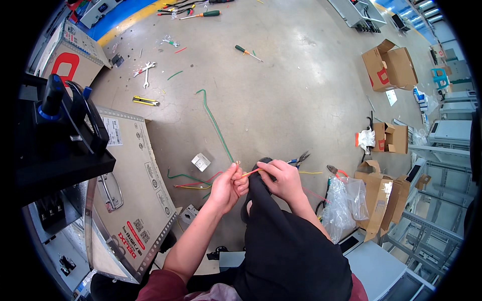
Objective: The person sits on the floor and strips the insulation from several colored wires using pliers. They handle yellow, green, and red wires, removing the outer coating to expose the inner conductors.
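My left hand (pixel 229 187) pinches the ends of thin wires above my knee. Out of its fingertips a green wire (pixel 216 124) runs away along the floor and hooks at its far end. Between both hands stretches a short span of red and yellow wire (pixel 252 172), and my right hand (pixel 282 179) has fingers closed on it. A yellow wire end (pixel 310 173) sticks out to the right past that hand. Left of my left hand lie more green, red and yellow wires (pixel 190 186). A small copper-coloured tip shows at my left fingers.
Blue-handled pliers (pixel 303 158), a white box (pixel 201 161), a yellow utility knife (pixel 146 101), wrenches (pixel 147 74) and a screwdriver (pixel 248 52) lie on the floor. Large metal-edged crates (pixel 131 175) stand left. Cardboard boxes (pixel 390 67) and clear plastic bags (pixel 337 213) are right.
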The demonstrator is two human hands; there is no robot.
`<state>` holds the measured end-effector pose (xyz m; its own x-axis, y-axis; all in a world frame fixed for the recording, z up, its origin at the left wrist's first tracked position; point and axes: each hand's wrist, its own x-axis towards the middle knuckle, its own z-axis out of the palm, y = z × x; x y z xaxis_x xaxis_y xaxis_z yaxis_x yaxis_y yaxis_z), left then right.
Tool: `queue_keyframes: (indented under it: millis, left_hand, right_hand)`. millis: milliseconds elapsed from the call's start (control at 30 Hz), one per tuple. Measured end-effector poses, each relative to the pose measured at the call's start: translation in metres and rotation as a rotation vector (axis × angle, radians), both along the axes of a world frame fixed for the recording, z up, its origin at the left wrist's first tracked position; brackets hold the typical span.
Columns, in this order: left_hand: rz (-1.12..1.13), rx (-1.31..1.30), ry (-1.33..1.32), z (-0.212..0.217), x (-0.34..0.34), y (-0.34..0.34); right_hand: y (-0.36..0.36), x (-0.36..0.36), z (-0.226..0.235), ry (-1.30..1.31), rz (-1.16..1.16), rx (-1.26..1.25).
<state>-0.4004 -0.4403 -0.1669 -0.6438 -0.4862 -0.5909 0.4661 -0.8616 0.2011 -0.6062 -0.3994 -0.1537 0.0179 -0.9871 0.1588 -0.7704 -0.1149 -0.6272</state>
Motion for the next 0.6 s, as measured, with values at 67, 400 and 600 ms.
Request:
queue_keyframes:
  millis: [67, 400, 600]
  left_hand:
    - [0.011, 0.014, 0.009, -0.001, -0.001, 0.001]
    - [0.168, 0.026, 0.028, -0.002, -0.016, 0.018]
    - [0.154, 0.0, 0.047, -0.002, -0.013, 0.014]
  right_hand:
    - [0.0, -0.002, -0.005, -0.011, 0.024, -0.08]
    - [0.004, -0.001, -0.013, 0.003, -0.074, -0.08]
    - [0.001, -0.002, -0.007, 0.043, -0.049, -0.096]
